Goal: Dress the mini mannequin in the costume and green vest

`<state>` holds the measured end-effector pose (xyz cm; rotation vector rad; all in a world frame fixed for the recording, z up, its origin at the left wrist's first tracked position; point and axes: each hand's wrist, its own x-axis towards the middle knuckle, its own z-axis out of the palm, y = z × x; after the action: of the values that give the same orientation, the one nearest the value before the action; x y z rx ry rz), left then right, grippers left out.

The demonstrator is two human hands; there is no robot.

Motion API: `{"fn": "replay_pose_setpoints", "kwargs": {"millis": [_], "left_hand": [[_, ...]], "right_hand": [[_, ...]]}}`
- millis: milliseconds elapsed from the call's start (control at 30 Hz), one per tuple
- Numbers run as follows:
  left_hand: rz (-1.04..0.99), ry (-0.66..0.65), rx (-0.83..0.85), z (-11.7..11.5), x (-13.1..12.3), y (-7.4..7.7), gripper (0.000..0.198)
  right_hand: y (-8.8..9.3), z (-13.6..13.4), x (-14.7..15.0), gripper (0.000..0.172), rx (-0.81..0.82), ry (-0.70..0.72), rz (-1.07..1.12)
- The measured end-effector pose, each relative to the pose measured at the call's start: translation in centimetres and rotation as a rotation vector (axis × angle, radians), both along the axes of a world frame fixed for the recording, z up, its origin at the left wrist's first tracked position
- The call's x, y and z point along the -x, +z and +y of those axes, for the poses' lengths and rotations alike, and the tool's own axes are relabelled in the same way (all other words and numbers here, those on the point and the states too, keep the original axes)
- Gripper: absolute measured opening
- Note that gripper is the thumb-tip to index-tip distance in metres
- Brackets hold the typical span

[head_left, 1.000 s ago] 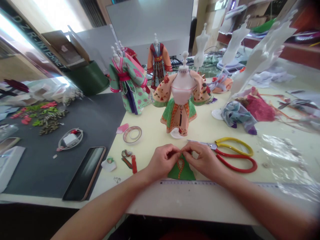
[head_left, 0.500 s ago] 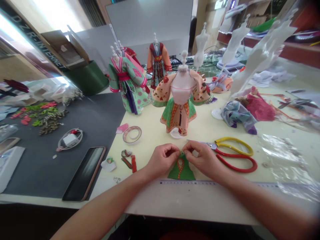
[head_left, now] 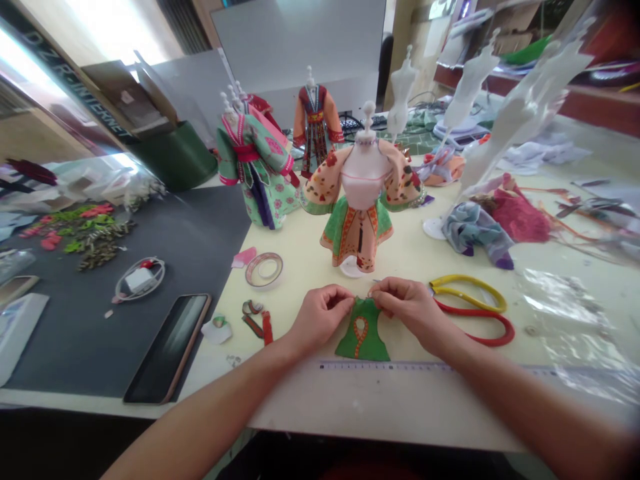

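A small green cloth piece (head_left: 373,333) with an orange loop-shaped trim lies on the pale table in front of me. My left hand (head_left: 324,313) pinches its upper left corner between thumb and fingers. At the upper right corner, the fingertips of my right hand (head_left: 407,307) are pressed together on the same cloth. Just right of that hand lie scissors (head_left: 470,287) with one yellow and one red handle; the hand covers most of the blades. Beyond the cloth stands a miniature dress form (head_left: 365,180) in a floral-sleeved top and green skirt.
A ruler (head_left: 425,368) runs along the table's near side. Left lie a tape roll (head_left: 250,272), ribbon scraps (head_left: 267,327) and a phone (head_left: 167,350). More dressed forms (head_left: 257,167) stand behind, and a clear plastic bag (head_left: 575,327) and fabric scraps (head_left: 480,233) lie right.
My hands have drawn apart along the cloth's top edge, the right one moving slightly right and up. More of the green cloth now shows between them, and the scissor blades are more covered.
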<state>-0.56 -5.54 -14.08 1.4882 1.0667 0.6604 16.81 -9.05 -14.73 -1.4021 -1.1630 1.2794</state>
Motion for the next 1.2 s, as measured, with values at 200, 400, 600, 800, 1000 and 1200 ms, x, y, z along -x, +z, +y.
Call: {"fn": "replay_pose_setpoints", "kwargs": {"millis": [200,400,600,800,1000,1200], "left_hand": [[0.141,0.095,-0.116,0.3,0.3,-0.2,0.016],[0.284,0.106,-0.254,0.3,0.7,-0.6,0.017],[0.454,0.072,-0.422,0.4,0.9,-0.7,0.016],[0.599,0.04,-0.473,0.4,0.9,-0.3,0.013],[0.663,0.031,-0.505,0.6,1.1,-0.4,0.013],[0.67,0.028,-0.492,0.8,1.5,-0.1,0.019]], "right_hand": [[0.7,0.1,-0.4,0.021,0.166,0.011,0.249],[0.6,0.0,-0.3,0.021,0.186,0.026,0.26],[0.6,0.0,-0.3,0.018,0.168,0.068,0.21],[0.2,-0.2,-0.1,0.016,0.139,0.131,0.057],[-0.6,-0.4,0.1,0.016,0.087,0.168,-0.077],[-0.4,-0.4,0.1,0.016,0.081,0.184,-0.135]]}}
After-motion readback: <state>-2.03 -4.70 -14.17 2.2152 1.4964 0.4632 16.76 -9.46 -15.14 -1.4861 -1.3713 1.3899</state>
